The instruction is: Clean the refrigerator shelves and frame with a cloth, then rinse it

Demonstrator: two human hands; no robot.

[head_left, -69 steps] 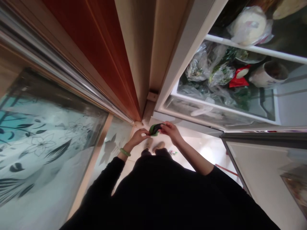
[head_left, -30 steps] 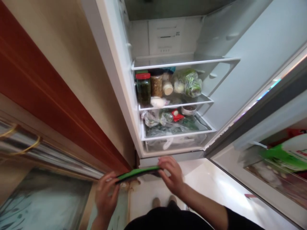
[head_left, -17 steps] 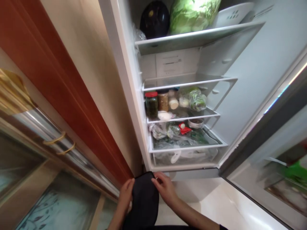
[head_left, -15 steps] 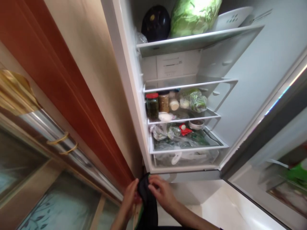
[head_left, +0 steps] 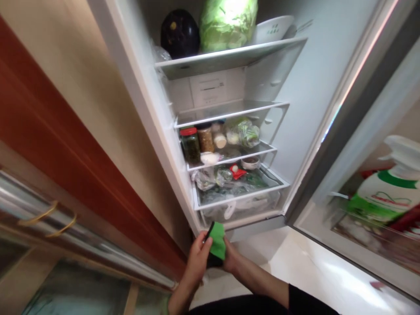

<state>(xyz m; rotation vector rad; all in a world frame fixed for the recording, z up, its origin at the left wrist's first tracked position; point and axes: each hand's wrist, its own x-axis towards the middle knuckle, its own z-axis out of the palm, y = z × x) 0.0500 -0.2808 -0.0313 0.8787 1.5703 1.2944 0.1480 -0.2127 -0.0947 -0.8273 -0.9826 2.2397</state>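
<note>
Low in front of the open fridge (head_left: 131, 74), my two hands hold a black-and-green cloth (head_left: 217, 240). Its green side faces me, with a black edge at the left and a dark part hanging below. My left hand (head_left: 198, 254) is closed, pinching the left edge between thumb and fingers. At the other side, my right hand (head_left: 231, 257) grips the cloth, its fingers mostly hidden behind the green face.
An eggplant (head_left: 180, 34), a cabbage (head_left: 228, 26) and a white bowl (head_left: 273, 29) stand on the top shelf. A red-lidded jar (head_left: 190, 146) and bagged vegetables sit lower. The open door at right holds a spray bottle (head_left: 390, 188). A brown wooden frame (head_left: 82, 144) runs along the left.
The black cloth has been turned so its green side shows. My hands have moved slightly right in view. The view has swung right, bringing the spray bottle in the door into sight.
</note>
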